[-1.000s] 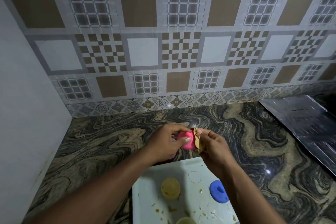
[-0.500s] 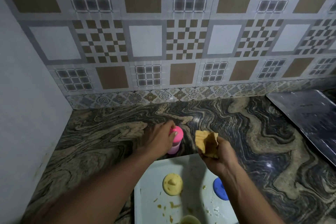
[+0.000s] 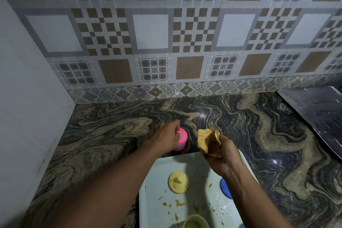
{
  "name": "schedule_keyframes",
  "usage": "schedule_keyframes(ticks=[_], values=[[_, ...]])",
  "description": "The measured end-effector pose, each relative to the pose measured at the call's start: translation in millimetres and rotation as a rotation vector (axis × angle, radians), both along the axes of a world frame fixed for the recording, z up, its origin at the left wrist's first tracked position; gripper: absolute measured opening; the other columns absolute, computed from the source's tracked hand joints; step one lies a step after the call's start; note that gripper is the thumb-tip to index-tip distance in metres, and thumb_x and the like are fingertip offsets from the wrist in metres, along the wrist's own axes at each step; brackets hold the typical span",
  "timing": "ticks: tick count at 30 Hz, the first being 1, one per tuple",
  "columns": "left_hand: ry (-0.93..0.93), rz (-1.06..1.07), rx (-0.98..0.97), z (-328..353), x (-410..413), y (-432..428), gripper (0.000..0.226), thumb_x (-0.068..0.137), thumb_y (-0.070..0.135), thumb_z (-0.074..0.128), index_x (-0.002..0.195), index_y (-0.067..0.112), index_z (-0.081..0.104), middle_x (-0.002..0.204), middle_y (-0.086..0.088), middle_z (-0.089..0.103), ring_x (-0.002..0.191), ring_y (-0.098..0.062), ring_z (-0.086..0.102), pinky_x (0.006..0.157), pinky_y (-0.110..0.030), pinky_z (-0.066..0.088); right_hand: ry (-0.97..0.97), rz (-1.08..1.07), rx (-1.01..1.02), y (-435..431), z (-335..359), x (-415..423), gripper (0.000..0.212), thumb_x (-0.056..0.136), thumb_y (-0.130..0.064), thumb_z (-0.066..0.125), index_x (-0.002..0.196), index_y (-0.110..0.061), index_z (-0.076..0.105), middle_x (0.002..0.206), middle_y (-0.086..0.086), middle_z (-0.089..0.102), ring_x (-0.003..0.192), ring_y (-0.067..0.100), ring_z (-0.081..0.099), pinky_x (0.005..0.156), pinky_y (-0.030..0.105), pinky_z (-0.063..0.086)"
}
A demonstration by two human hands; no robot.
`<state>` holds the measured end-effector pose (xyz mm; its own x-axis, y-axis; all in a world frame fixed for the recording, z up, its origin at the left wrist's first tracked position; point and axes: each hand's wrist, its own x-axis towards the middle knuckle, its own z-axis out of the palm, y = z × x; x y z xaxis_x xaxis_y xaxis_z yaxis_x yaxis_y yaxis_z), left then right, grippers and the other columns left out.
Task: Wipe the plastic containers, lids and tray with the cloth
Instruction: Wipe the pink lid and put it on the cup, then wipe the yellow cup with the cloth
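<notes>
The left hand [image 3: 166, 139] grips the pink container [image 3: 182, 138] upright on the counter [image 3: 111, 135] just past the tray's [image 3: 199, 169] far edge, while the right hand [image 3: 222, 156] clutches the bunched cloth [image 3: 208, 140] above the tray, so the container is best released gently, clear of the food smears [image 3: 177, 203].

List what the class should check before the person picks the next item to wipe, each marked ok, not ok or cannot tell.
1. Pink container upright on the countertop, off the tray: ok.
2. Left hand free: not ok, it grips the container.
3. Cloth held in right hand: ok.
4. Yellow lid unobstructed on tray: ok.
5. Tray clean: not ok, food smears show.
6. Blue lid clean: cannot tell, forearm partly hides it.
</notes>
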<state>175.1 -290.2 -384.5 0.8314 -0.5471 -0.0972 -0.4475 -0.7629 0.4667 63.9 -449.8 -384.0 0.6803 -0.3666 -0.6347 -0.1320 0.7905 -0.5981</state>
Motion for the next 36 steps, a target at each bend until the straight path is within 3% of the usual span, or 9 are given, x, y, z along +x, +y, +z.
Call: schedule_keyframes(ticks=[4, 8, 12, 15, 19, 21, 26, 32, 36], values=[[0.046, -0.005, 0.021, 0.4, 4.6, -1.1, 0.014, 0.092, 0.034, 0.064, 0.091, 0.029, 0.051, 0.100, -0.003, 0.066, 0.091, -0.028, 0.060, 0.082, -0.044, 0.053, -0.012, 0.038, 0.034, 2.8, 1.4, -1.5, 0.034, 0.098, -0.036, 0.048, 0.100, -0.013, 0.072, 0.091, 0.009, 0.077, 0.079, 0.025, 0.069, 0.073, 0.034, 0.048], [-0.021, -0.045, 0.120, 3.5, 7.3, 1.8, 0.016, 0.093, 0.041, 0.060, 0.103, 0.029, 0.056, 0.113, -0.002, 0.064, 0.106, -0.027, 0.059, 0.094, -0.044, 0.045, -0.067, 0.071, 0.040, 0.2, 10.5, -14.6, 0.057, 0.091, -0.059, 0.054, 0.098, -0.007, 0.074, 0.096, 0.015, 0.076, 0.080, 0.027, 0.070, 0.076, 0.037, 0.049], [-0.207, -0.084, 0.142, 7.1, 0.9, 5.3, 0.038, 0.090, 0.044, 0.058, 0.125, 0.030, 0.055, 0.134, 0.000, 0.050, 0.128, -0.025, 0.045, 0.106, -0.044, 0.033, -0.108, 0.101, -0.063, -10.0, 20.1, -30.8, 0.054, 0.088, -0.059, 0.058, 0.100, -0.008, 0.072, 0.092, 0.013, 0.077, 0.074, 0.024, 0.073, 0.077, 0.035, 0.051], [-0.211, -0.124, 0.078, 9.2, -15.4, 9.1, 0.041, 0.087, 0.041, 0.060, 0.126, 0.031, 0.055, 0.136, 0.003, 0.046, 0.130, -0.023, 0.041, 0.109, -0.042, 0.031, -0.079, 0.103, -0.103, -10.9, 23.6, -49.1, 0.055, 0.090, -0.057, 0.056, 0.107, -0.006, 0.071, 0.097, 0.014, 0.076, 0.081, 0.027, 0.070, 0.076, 0.035, 0.051], [-0.225, -0.239, -0.009, 18.8, -51.0, 11.9, 0.026, 0.084, 0.045, 0.064, 0.106, 0.032, 0.058, 0.116, 0.005, 0.051, 0.114, -0.021, 0.047, 0.096, -0.038, 0.039, -0.048, 0.048, -0.085, -10.0, 25.2, -76.8, 0.063, 0.092, -0.059, 0.050, 0.121, -0.005, 0.066, 0.108, 0.019, 0.074, 0.094, 0.033, 0.068, 0.087, 0.041, 0.049], [-0.088, -0.343, -0.025, 27.0, -67.8, 15.1, 0.028, 0.080, 0.052, 0.068, 0.096, 0.031, 0.059, 0.103, 0.007, 0.057, 0.100, -0.018, 0.055, 0.086, -0.036, 0.048, -0.044, 0.021, -0.079, -7.7, 28.0, -88.1, 0.063, 0.094, -0.059, 0.046, 0.120, -0.005, 0.066, 0.109, 0.020, 0.074, 0.099, 0.036, 0.068, 0.092, 0.044, 0.048], [0.172, -0.520, 0.263, 26.0, -103.0, 13.1, 0.050, 0.059, 0.068, 0.078, 0.091, 0.032, 0.064, 0.086, 0.013, 0.067, 0.080, -0.011, 0.063, 0.077, -0.038, 0.057, -0.036, 0.002, -0.038, -1.8, 30.4, -104.4, 0.061, 0.096, -0.056, 0.044, 0.124, -0.005, 0.064, 0.118, 0.022, 0.070, 0.118, 0.039, 0.062, 0.092, 0.046, 0.048], [0.109, -0.544, 0.401, 10.0, -121.4, 13.8, 0.027, 0.076, 0.044, 0.080, 0.094, 0.028, 0.068, 0.096, 0.005, 0.069, 0.092, -0.020, 0.063, 0.072, -0.035, 0.052, 0.003, 0.008, -0.065, 8.0, 26.2, -106.5, 0.051, 0.098, -0.052, 0.043, 0.109, -0.009, 0.068, 0.096, 0.016, 0.076, 0.099, 0.035, 0.066, 0.088, 0.047, 0.049], [0.053, -0.496, 0.341, 16.3, -140.6, 16.6, 0.015, 0.082, 0.037, 0.076, 0.091, 0.027, 0.070, 0.097, 0.002, 0.070, 0.092, -0.022, 0.064, 0.068, -0.031, 0.046, -0.035, 0.063, -0.083, 11.1, 23.3, -128.7, 0.055, 0.099, -0.050, 0.043, 0.120, -0.005, 0.067, 0.117, 0.021, 0.071, 0.112, 0.038, 0.064, 0.103, 0.053, 0.045]])
